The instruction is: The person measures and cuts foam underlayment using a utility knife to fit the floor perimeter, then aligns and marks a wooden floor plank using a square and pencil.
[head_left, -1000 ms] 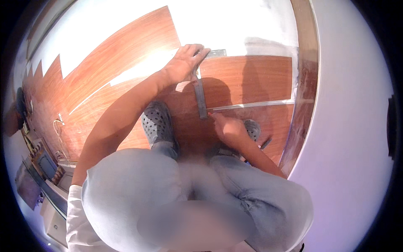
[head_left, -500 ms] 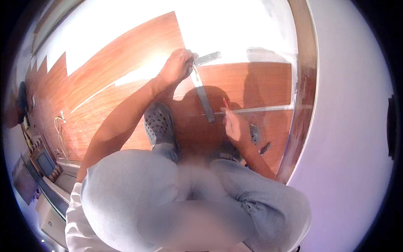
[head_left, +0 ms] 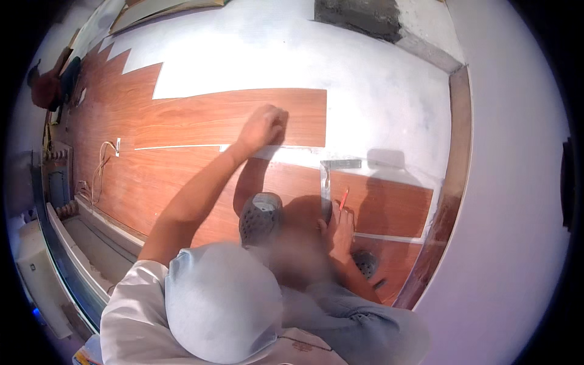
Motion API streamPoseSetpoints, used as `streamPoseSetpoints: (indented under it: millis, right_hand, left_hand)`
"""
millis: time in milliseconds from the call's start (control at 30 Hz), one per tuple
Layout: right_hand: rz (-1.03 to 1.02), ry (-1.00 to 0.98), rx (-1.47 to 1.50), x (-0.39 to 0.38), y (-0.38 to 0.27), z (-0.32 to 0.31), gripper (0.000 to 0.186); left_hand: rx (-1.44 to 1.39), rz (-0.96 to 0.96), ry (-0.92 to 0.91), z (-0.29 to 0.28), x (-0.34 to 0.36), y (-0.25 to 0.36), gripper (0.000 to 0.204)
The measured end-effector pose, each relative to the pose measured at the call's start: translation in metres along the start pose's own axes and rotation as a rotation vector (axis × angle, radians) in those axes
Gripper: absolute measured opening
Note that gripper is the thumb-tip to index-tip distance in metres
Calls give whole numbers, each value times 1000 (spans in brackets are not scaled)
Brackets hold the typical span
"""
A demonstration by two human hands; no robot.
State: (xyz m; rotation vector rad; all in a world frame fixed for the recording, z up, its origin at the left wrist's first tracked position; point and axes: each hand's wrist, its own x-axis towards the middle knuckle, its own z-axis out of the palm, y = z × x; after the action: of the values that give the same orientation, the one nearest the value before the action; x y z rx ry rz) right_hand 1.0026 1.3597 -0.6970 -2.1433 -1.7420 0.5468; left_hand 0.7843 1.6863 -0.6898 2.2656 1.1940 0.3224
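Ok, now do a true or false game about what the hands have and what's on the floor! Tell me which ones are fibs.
1. The thin, pencil-like red stick is in the right hand. True.
2. The left hand grips the grey metal L-shaped square. False: that hand is apart from it, over a reddish-brown wood-look plank.
3. The holey grey clog on the left foot is bright yellow. False: it's grey.
4. Bare whitish floor shows beyond the plank. True.
5. The square is perfectly round. False: it has two straight arms meeting at a corner.
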Motion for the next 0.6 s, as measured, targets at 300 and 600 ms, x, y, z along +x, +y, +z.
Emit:
streamPoseSetpoints:
  millis: [300,600]
  right_hand:
    - [321,-220,206,12,8,15,43]
    - [118,-141,-132,13,4,-9,44]
  left_hand:
    - [419,-139,-209,-36,65,-54,100]
    - [259,21,-308,-78,103,-81,43]
